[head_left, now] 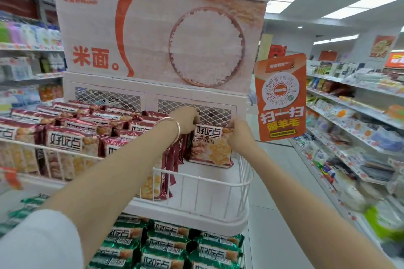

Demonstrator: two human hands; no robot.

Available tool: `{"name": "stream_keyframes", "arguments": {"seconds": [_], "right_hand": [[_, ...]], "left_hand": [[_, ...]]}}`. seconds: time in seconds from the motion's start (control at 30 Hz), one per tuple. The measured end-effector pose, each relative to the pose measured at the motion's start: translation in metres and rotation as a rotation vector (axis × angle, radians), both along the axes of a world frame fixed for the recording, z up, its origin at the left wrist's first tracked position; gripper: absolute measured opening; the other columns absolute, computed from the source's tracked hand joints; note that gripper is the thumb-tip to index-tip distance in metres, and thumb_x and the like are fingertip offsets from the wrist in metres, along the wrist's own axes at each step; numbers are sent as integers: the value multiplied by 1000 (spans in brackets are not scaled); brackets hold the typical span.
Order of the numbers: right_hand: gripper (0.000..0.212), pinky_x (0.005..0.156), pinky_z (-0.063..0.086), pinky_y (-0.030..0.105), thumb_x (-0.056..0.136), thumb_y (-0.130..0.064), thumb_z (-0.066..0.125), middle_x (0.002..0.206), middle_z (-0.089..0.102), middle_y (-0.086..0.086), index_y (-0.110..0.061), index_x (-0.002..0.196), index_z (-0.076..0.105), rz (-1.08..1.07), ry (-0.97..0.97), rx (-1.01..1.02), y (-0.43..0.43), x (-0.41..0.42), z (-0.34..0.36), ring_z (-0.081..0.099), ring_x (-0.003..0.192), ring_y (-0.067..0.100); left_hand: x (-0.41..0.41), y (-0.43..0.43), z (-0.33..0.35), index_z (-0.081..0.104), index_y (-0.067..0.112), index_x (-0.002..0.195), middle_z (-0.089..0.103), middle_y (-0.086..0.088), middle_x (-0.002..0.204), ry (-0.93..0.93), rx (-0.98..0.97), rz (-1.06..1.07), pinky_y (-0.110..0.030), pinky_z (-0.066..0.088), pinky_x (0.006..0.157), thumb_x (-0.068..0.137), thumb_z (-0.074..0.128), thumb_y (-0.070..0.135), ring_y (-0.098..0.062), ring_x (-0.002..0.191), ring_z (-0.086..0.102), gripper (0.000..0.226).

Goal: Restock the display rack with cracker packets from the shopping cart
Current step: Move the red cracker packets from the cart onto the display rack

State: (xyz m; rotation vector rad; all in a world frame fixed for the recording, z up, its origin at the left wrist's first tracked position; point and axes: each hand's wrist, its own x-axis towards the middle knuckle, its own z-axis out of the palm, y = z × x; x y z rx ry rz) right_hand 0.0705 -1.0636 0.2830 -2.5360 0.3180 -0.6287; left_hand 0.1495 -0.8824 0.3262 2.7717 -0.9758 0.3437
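Note:
A dark red cracker packet (211,147) stands upright at the back right of the white display rack's top basket (216,183). My left hand (187,120), with a bangle on its wrist, grips the packet's top left corner. My right hand (238,134) grips its top right edge. Several more red packets (65,137) fill the left and middle of the basket in upright rows. The shopping cart is out of view.
Green cracker packets (170,244) fill the tier below. A rice poster (161,37) and mesh panel (109,98) back the rack. An orange QR sign (281,96) hangs at the rack's right. Stocked shelves (354,116) line the aisle on the right, more shelves on the left.

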Motion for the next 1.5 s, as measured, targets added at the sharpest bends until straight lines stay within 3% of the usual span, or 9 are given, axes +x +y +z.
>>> {"name": "stream_keyframes", "arguments": {"seconds": [0.17,0.3,0.4,0.5,0.6,0.8,1.17,1.33,1.5], "right_hand": [[36,90,43,35,88,4,54,125,50,16,-4,123,51,18,94,-153,6,-1,0,51,112,31],[37,99,43,40,87,-6,57,127,51,14,-6,125,56,2,-12,-164,11,-14,7,47,120,33],[39,106,40,41,88,-7,58,132,48,13,-6,127,57,49,-69,-170,30,-26,17,44,124,30],[35,106,35,36,97,-25,57,133,52,11,-8,127,58,146,-100,-168,74,-36,35,43,127,26],[46,102,38,38,99,-44,51,131,57,9,-9,129,59,286,-107,-200,139,-44,53,49,123,24],[49,98,41,39,97,-47,52,125,61,11,-8,124,63,500,-125,-339,277,-36,57,53,118,28],[53,109,35,42,95,-42,60,145,44,12,-12,137,52,1019,129,-337,570,-56,-54,40,137,30],[45,101,40,38,96,-38,61,142,47,12,-11,132,56,1205,289,-319,669,-54,-118,49,126,30],[38,103,44,40,95,-32,62,137,54,13,-10,126,61,1338,483,-309,748,-27,-195,53,123,29]], "left_hand": [[-3,3,0,69,13,79,55,-5,70,76,37,2,-43,53,75,94,53,9,-25,72,51,22],[-19,19,10,71,13,123,67,0,124,121,-64,-34,-29,49,89,101,54,17,-25,105,65,28],[-29,52,18,70,13,124,70,-3,115,150,-193,-20,-27,54,74,101,54,18,-21,80,70,28],[-37,106,24,71,13,122,70,-3,119,103,-242,33,-25,50,85,101,57,22,-16,92,65,27],[-49,180,27,73,17,113,71,1,103,74,-317,126,-29,54,71,99,60,23,-14,75,64,21],[-83,346,17,73,14,113,69,-6,114,53,-360,397,-31,49,84,99,57,19,-21,96,61,22],[-198,610,-102,74,11,109,71,-11,116,257,-425,840,-26,49,71,98,57,10,-22,93,65,21],[-231,682,-166,75,9,113,68,-8,126,348,-491,992,-22,42,82,98,57,8,-24,111,63,24],[-242,750,-232,75,14,109,66,-7,129,470,-515,1152,-31,52,84,98,54,8,-20,97,65,25]]}}
